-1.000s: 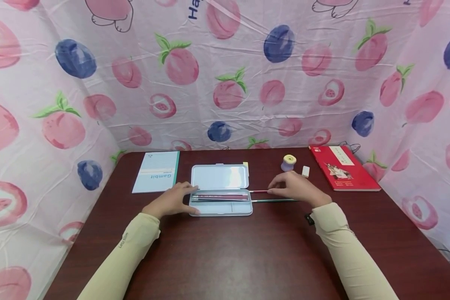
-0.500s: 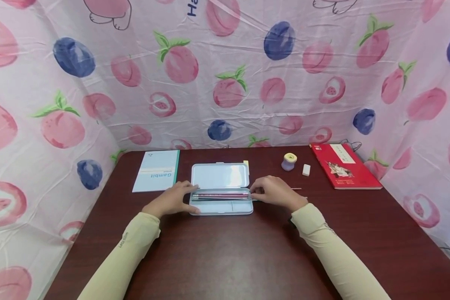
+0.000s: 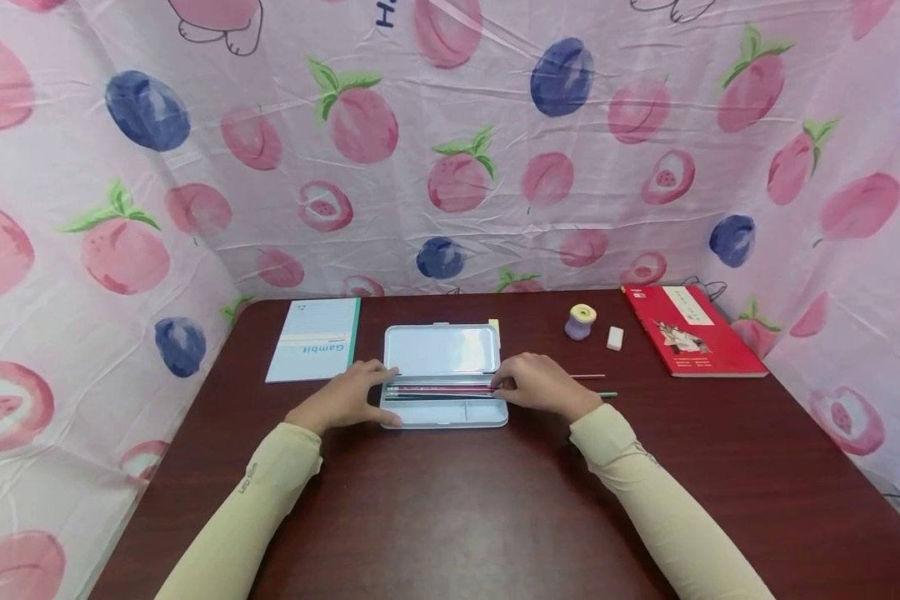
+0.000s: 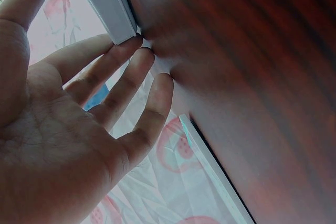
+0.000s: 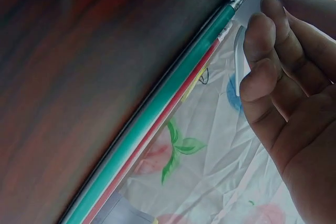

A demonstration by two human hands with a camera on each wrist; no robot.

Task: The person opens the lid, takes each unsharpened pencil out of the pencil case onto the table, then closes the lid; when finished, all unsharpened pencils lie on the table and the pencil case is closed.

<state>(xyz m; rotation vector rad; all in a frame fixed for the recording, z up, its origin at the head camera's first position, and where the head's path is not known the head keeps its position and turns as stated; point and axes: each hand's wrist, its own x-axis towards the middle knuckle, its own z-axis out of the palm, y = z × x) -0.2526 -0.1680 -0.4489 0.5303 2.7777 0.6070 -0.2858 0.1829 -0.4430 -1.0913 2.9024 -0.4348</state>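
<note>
In the head view, a pale blue rectangular pencil case (image 3: 427, 413) stands lid-up on the dark reddish-brown wooden table (image 3: 450, 508), with several slim pencils (image 3: 437, 390) in its rear compartment. The left hand (image 3: 343, 398) spans its left end, fingers spread and relaxed, thumb at the front edge. Only the left wrist view shows this palm, one fingertip touching the case's corner and others resting on the tabletop.

The right hand (image 3: 542, 385) bends its fingers over the case's right end; whether they pinch anything I cannot tell from either view. In the head view this hand covers most of a slim green pencil (image 3: 608, 394) and a slim red pencil (image 3: 589, 377); the right wrist view shows both side by side beyond the case, their eraser ends nearest it. Only the head view shows the small white block eraser (image 3: 615, 338) and red paperback book (image 3: 692, 333).
</note>
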